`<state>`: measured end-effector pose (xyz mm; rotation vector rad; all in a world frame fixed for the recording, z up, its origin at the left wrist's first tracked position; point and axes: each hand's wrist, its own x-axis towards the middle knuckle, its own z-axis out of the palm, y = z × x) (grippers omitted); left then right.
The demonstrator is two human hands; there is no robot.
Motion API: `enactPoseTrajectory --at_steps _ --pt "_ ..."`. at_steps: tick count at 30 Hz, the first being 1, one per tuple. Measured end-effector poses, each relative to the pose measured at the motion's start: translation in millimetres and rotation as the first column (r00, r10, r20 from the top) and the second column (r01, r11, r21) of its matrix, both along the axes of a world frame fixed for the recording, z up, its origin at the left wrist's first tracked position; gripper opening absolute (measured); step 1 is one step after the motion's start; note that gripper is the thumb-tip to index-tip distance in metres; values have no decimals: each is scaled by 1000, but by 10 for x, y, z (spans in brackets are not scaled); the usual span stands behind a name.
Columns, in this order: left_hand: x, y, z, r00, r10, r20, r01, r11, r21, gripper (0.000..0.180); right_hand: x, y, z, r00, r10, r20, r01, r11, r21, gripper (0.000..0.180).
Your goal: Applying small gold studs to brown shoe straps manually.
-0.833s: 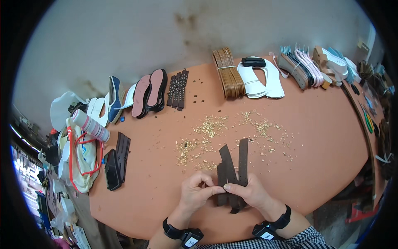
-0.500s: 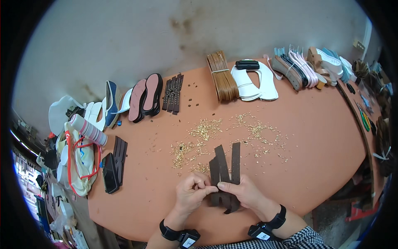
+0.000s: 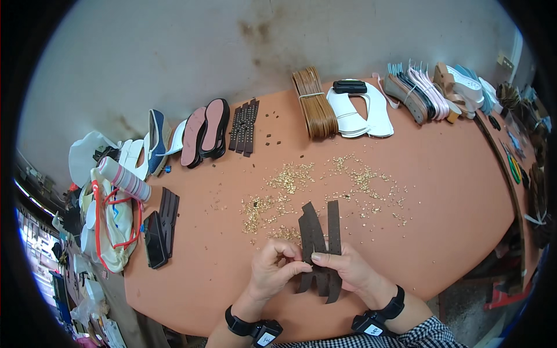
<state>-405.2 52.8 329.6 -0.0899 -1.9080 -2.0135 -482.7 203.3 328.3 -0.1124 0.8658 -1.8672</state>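
Note:
My right hand point(image 3: 353, 271) grips a dark brown strap piece point(image 3: 313, 227), cut into several strips with small holes along them. Its thumb lies across the front of the piece; the other fingers are mostly hidden behind. My left hand point(image 3: 270, 268) is pinched closed at the left edge of the piece, thumb and finger tips together. Whatever is between those tips is too small to make out. Beyond both hands, small gold studs point(image 3: 291, 177) lie scattered in loose heaps on the brown table point(image 3: 191, 278).
At the back stand pink insoles point(image 3: 214, 124), studded dark straps point(image 3: 242, 130), a tan strip bundle point(image 3: 313, 107), white cut pieces point(image 3: 377, 113) and wedge soles point(image 3: 409, 98). To the left lie a phone point(image 3: 155, 240), dark strips point(image 3: 168, 211) and a cloth bag point(image 3: 119, 232). Scissors point(image 3: 513, 168) lie far right.
The strap piece has shifted and turned slightly in my hands, its strips now closer together on the left. My left thumb and finger stay pinched at its edge.

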Motion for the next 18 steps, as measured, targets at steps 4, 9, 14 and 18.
enactPoseTrajectory --at_steps 4,9,14,18 --pt "4 -35 -40 1000 -28 4 27 999 24 32 37 -4 -24 993 -17 -117 24 998 63 16" --pt "5 -36 -22 998 -2 62 -3 997 81 32 79 -31 29 984 -85 -155 99 991 89 17" --pt "-3 -24 14 999 10 51 -15 996 92 34 57 2 -6 976 -28 -215 54 992 112 15" --pt "0 -39 -1 995 -9 97 2 997 76 35 61 15 -9 921 -2 -390 85 977 197 18"
